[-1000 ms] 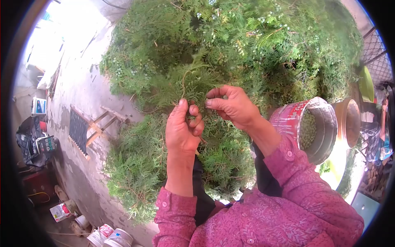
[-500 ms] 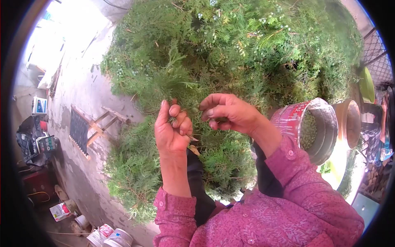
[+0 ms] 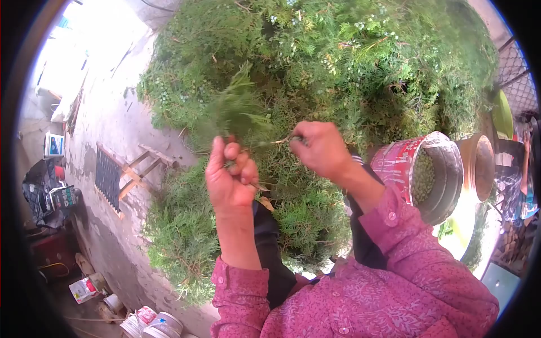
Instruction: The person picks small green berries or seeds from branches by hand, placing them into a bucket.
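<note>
A leafy green conifer sprig (image 3: 239, 110), blurred by motion, stands up from my left hand (image 3: 231, 174), whose fingers are curled round its stem. Below that hand the stem's cut end pokes out. My right hand (image 3: 322, 149) is closed in a pinch to the right of the sprig. A thin pale twig (image 3: 280, 141) runs from its fingertips toward the sprig; whether the two are joined is too blurred to tell. Behind and under both hands lies a big heap of cut conifer branches (image 3: 315, 62) bearing small pale berries.
To my right stands a red paint-smeared bucket (image 3: 394, 163) with green berries (image 3: 422, 177) inside. A brown pot (image 3: 479, 169) is just beyond it. On the concrete floor at left lies a wooden folding stool (image 3: 132, 174). White buckets (image 3: 160, 325) are at lower left.
My right hand has moved a little to the right, its fingers closing into a pinch with a twig stretched from them. My left hand has shifted slightly left, the sprig moving with it.
</note>
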`<move>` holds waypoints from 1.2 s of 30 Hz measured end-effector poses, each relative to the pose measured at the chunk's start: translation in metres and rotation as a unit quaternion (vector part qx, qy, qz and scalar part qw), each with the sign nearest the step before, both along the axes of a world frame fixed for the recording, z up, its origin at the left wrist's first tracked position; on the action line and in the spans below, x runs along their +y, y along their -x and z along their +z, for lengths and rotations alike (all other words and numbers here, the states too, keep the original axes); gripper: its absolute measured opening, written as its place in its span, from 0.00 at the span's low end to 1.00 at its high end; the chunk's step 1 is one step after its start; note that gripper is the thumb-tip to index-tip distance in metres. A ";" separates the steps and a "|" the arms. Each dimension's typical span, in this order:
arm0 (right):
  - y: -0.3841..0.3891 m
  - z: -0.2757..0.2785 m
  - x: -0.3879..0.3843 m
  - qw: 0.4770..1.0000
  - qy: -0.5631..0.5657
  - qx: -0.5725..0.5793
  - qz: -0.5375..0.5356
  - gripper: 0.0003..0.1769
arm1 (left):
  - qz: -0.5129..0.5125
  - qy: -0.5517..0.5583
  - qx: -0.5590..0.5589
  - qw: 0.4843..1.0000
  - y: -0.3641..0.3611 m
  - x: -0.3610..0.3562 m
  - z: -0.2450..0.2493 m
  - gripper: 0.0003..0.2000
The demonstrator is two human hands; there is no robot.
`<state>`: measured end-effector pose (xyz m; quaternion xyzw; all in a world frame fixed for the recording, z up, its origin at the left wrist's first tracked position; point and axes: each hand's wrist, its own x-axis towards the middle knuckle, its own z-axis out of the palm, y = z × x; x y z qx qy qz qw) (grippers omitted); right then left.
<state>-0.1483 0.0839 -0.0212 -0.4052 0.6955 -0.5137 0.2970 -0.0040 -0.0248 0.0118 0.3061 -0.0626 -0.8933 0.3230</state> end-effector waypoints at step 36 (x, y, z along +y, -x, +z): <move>0.000 0.027 0.002 0.931 -0.004 -0.334 0.150 0.13 | -0.062 0.007 -0.026 0.998 0.005 0.007 0.000 0.12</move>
